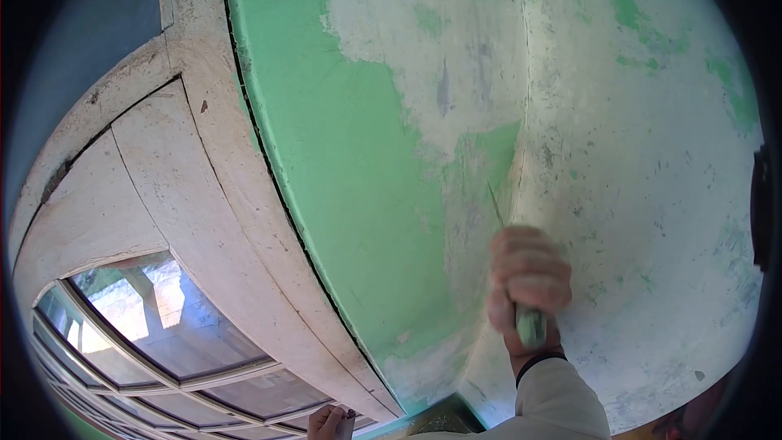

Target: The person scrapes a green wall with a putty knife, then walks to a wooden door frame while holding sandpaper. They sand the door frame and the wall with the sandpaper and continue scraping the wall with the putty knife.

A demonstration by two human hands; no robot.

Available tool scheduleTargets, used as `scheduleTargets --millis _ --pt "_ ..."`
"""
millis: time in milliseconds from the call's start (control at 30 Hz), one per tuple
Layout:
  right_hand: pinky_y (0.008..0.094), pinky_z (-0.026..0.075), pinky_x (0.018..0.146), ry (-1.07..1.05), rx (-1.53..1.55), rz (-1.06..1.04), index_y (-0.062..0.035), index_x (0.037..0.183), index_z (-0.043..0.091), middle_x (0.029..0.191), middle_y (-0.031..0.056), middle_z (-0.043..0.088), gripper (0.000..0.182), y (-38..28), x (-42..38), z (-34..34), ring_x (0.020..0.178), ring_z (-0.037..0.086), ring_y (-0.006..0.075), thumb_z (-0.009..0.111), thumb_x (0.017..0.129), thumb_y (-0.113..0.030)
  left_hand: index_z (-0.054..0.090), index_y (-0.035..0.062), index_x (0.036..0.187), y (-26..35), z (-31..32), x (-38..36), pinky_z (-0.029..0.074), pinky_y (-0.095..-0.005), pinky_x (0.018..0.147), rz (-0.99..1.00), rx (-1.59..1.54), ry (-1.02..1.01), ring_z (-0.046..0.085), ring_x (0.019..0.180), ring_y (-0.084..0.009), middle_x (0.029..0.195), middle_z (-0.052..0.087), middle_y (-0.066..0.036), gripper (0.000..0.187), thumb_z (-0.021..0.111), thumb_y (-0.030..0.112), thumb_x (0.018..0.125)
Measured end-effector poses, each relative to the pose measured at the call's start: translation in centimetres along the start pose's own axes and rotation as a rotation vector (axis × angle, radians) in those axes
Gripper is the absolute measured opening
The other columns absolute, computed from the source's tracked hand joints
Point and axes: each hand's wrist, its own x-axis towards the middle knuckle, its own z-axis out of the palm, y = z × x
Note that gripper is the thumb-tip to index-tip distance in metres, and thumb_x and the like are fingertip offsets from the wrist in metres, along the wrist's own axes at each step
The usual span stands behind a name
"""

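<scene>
My right hand (529, 269), slightly blurred, is wrapped round the handle of a scraper (531, 329). The greenish handle end pokes out below the fist, and the thin blade, seen nearly edge-on, points up against the wall beside the inner corner. Green paint (342, 163) covers part of the wall on the left, while the patches around it show bare whitish plaster (456, 98). At the bottom edge, my left hand (328, 422) is closed near the lower window frame; what its fingers hold, if anything, is hard to make out.
To the left stands a worn whitish wooden door frame (236, 187) with glass panes (163, 310). The adjoining wall (635, 220) on the right is mostly bare, with green specks. A dark object (761, 208) sits at the far right edge.
</scene>
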Motion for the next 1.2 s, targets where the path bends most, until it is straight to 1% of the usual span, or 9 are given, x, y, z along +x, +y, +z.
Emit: scheduleTargets --millis 67,100,267,333,467,733,933,1000,1200 --pt "0.0292 0.038 0.04 -0.14 0.096 -0.136 -0.006 0.071 0.044 0.056 0.0032 0.047 0.022 -1.4 0.4 0.1 0.042 0.044 0.0178 0.065 0.071 -0.002 0.063 0.0023 0.082 -0.5 -0.1 0.3 0.038 -0.0219 0.058 0.042 0.002 -0.031 0.049 0.065 -0.0067 0.072 0.056 0.001 0.018 0.054 0.015 0.092" --pt "0.0306 0.045 0.047 -0.113 -0.023 -0.065 -0.0091 0.071 0.04 0.056 0.0014 0.047 0.028 -0.7 0.0 0.3 0.042 0.043 0.0164 0.065 0.082 -0.017 0.063 0.0018 0.083 -0.8 0.0 0.4 0.04 -0.0224 0.059 0.027 -0.011 -0.029 0.051 0.067 -0.0077 0.073 0.057 0.0 0.018 0.054 0.015 0.092" --pt "0.0308 0.045 0.047 -0.002 0.008 0.085 -0.01 0.07 0.04 0.054 0.0004 0.046 0.027 -0.2 0.2 -0.2 0.043 0.044 0.0162 0.064 0.082 -0.015 0.062 0.0009 0.083 -0.9 0.1 -0.3 0.043 -0.0238 0.064 0.003 0.017 -0.036 0.054 0.071 -0.0101 0.078 0.06 -0.002 0.018 0.055 0.015 0.092" --pt "0.0291 0.037 0.04 -0.078 0.117 -0.139 -0.0056 0.073 0.043 0.056 0.0028 0.047 0.021 -1.3 0.5 -0.2 0.041 0.043 0.0171 0.064 0.073 -0.001 0.062 0.0004 0.084 -1.7 0.0 0.0 0.043 -0.0246 0.067 0.002 0.008 -0.026 0.054 0.074 -0.0108 0.08 0.059 -0.003 0.018 0.055 0.015 0.092" --pt "0.0285 0.041 0.043 -0.014 -0.029 -0.011 -0.0075 0.072 0.042 0.057 0.0018 0.047 0.023 2.5 -0.2 -0.3 0.043 0.044 0.0164 0.065 0.072 -0.001 0.061 0.0004 0.086 -1.5 0.4 -0.1 0.044 -0.0249 0.069 0.038 0.002 -0.072 0.054 0.076 -0.011 0.082 0.059 -0.003 0.018 0.054 0.016 0.092" --pt "0.0284 0.039 0.041 -0.002 0.013 -0.031 -0.0069 0.072 0.042 0.057 0.0026 0.046 0.023 2.1 -0.1 -0.3 0.042 0.043 0.0157 0.064 0.071 0.001 0.061 0.0018 0.086 -0.1 1.1 -0.5 0.042 -0.0242 0.067 -0.174 -0.098 -0.042 0.051 0.074 -0.0091 0.08 0.057 -0.001 0.016 0.055 0.015 0.092" --pt "0.0285 0.036 0.039 -0.164 0.165 -0.118 -0.006 0.071 0.043 0.056 0.0011 0.045 0.024 -0.1 0.5 -0.6 0.042 0.043 0.0148 0.066 0.069 0.001 0.06 0.0019 0.085 -0.6 1.3 -0.4 0.041 -0.0234 0.065 -0.009 -0.055 -0.046 0.05 0.072 -0.0087 0.078 0.056 0.0 0.015 0.053 0.013 0.092" --pt "0.0276 0.035 0.039 -0.064 -0.102 -0.093 -0.0065 0.07 0.044 0.055 0.0002 0.043 0.024 3.2 -0.1 -0.1 0.042 0.042 0.0142 0.067 0.067 0.001 0.06 0.0019 0.085 -0.8 1.0 -0.6 0.042 -0.024 0.066 -0.028 -0.034 -0.069 0.051 0.073 -0.0092 0.078 0.056 0.0 0.015 0.054 0.014 0.092" --pt "0.0275 0.032 0.037 -0.066 0.156 -0.176 -0.0066 0.065 0.044 0.052 0.0013 0.04 0.023 0.5 -0.7 0.6 0.039 0.04 0.0147 0.066 0.065 0.001 0.061 0.0021 0.089 -0.8 1.4 -0.3 0.045 -0.0256 0.067 -0.062 -0.055 -0.015 0.057 0.077 -0.0119 0.083 0.062 -0.004 0.018 0.054 0.019 0.093"
